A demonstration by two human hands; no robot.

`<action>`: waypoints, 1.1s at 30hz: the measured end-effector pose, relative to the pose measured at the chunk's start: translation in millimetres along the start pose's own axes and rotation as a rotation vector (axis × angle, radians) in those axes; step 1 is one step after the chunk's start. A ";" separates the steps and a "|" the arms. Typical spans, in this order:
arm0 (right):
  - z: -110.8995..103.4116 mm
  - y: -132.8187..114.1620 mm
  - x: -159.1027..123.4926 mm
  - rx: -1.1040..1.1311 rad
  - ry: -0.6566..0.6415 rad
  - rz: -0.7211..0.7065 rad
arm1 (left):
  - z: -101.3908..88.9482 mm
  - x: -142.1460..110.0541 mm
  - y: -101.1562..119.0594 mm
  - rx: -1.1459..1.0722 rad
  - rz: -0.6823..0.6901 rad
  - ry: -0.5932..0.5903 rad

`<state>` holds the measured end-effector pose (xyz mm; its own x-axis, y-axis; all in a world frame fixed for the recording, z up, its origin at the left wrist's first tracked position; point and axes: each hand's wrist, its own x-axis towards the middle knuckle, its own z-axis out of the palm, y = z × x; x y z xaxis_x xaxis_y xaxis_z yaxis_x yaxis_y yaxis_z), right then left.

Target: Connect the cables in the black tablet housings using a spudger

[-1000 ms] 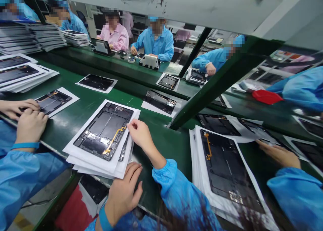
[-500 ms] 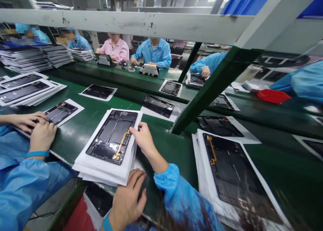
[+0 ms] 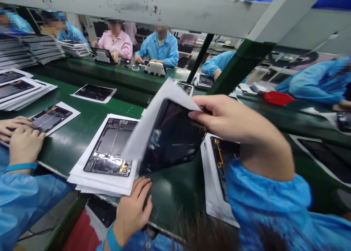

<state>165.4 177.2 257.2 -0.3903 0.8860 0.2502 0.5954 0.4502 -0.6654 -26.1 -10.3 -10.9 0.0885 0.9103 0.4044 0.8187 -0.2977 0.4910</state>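
Note:
My right hand (image 3: pixel 233 121) is raised above the green belt, its fingers pinched on a dark tablet back panel (image 3: pixel 171 136) and the white sheet (image 3: pixel 149 123) lying against it; both hang tilted in the air. My left hand (image 3: pixel 131 210) rests at the belt's near edge, fingers spread, touching the front of a stack of white sheets (image 3: pixel 101 181). On top of that stack lies another open tablet frame (image 3: pixel 111 147) with a yellow flex cable. A second stack with a tablet frame (image 3: pixel 219 159) lies to the right, partly behind my right arm.
A neighbour's two hands (image 3: pixel 19 134) press on a tablet frame (image 3: pixel 51 117) at the left. More frames on sheets (image 3: pixel 93 93) lie along the belt (image 3: pixel 68 137). Stacks of panels (image 3: pixel 16 86) stand far left. Several people in blue and pink coats sit opposite. A green post (image 3: pixel 236 72) slants overhead.
My right hand left the stack's right edge and lifted a tablet panel with its sheet up off the pile. My left hand stayed at the belt's edge.

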 end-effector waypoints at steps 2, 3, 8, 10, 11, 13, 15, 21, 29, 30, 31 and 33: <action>-10.6 -7.8 4.7 -0.109 -0.244 -0.062 | -1.9 -1.5 -3.2 -0.062 -0.046 -0.010; -11.6 -10.5 7.1 -0.142 -0.384 -0.092 | -2.7 -2.6 -4.9 -0.112 -0.083 -0.016; 26.8 -10.0 12.3 -0.304 -0.877 -0.251 | 1.1 -12.4 -3.2 -0.427 -0.231 -0.092; 55.3 -4.0 10.5 -0.332 -0.888 -0.209 | 7.6 -17.3 5.6 -0.519 -0.262 -0.142; 69.9 0.1 8.9 -0.360 -0.862 -0.177 | 11.5 -19.5 11.7 -0.564 -0.283 -0.168; 97.3 10.1 3.9 -0.381 -0.838 -0.125 | 19.9 -22.7 26.2 -0.647 -0.342 -0.218; 119.4 21.3 -3.6 -0.383 -0.841 -0.108 | 28.1 -24.3 42.3 -0.718 -0.428 -0.260; 139.4 50.4 -40.1 -0.316 -0.686 -0.250 | 45.4 -28.6 89.1 -0.872 -0.721 -0.279; 119.7 72.6 -118.1 0.149 0.186 -0.085 | 58.2 -3.1 118.8 -1.161 -0.892 -0.237; 119.9 76.1 -132.2 0.201 0.262 -0.020 | 60.1 0.2 119.4 -1.244 -0.911 -0.218; 121.4 80.6 -147.1 0.226 0.292 0.039 | 61.8 1.7 119.9 -1.330 -0.934 -0.200; 127.5 92.8 -177.3 0.256 0.335 0.142 | 63.1 -1.6 120.3 -1.487 -1.009 -0.168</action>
<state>200.3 47.8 61.4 -0.0432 0.9430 0.3301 0.4169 0.3173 -0.8518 108.1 -29.4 -1.2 0.0585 0.8733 -0.4836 -0.5429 0.4344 0.7188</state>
